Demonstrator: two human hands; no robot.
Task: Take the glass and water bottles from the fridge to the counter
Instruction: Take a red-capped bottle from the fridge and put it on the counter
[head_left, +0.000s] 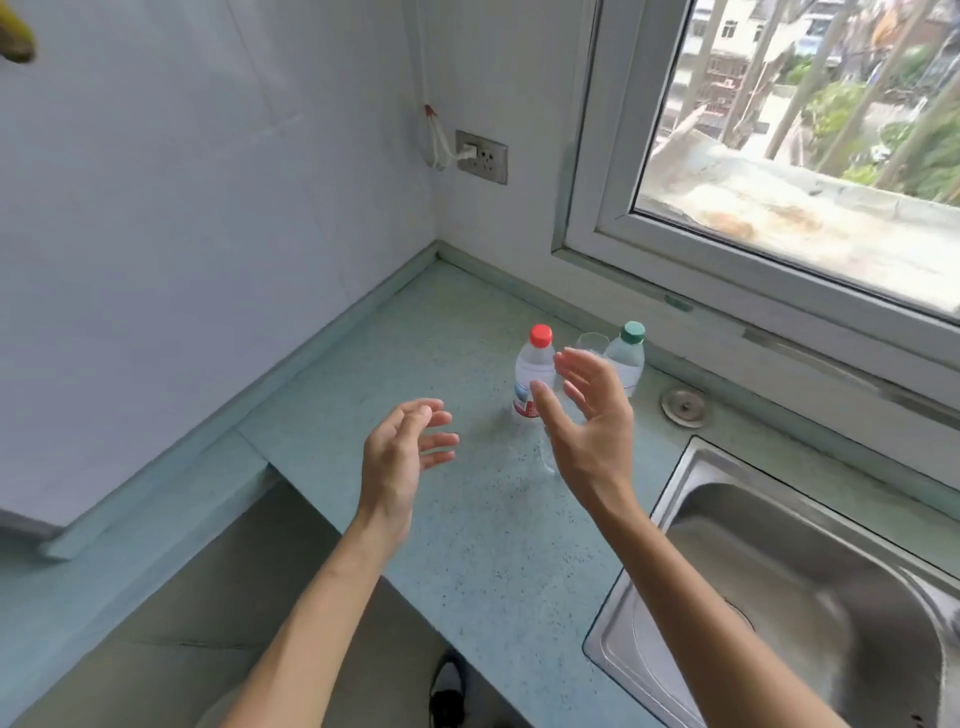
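Red-capped bottle, glass, green-capped bottle on counter; left hand, right hand relaxed.

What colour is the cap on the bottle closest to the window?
The cap is green; the head view shows it.

Red-capped bottle, glass and green-capped bottle stand upright on the counter near the window, glass between the bottles. Left hand and right hand hover above, fingers loose, holding nothing. Sink at right.
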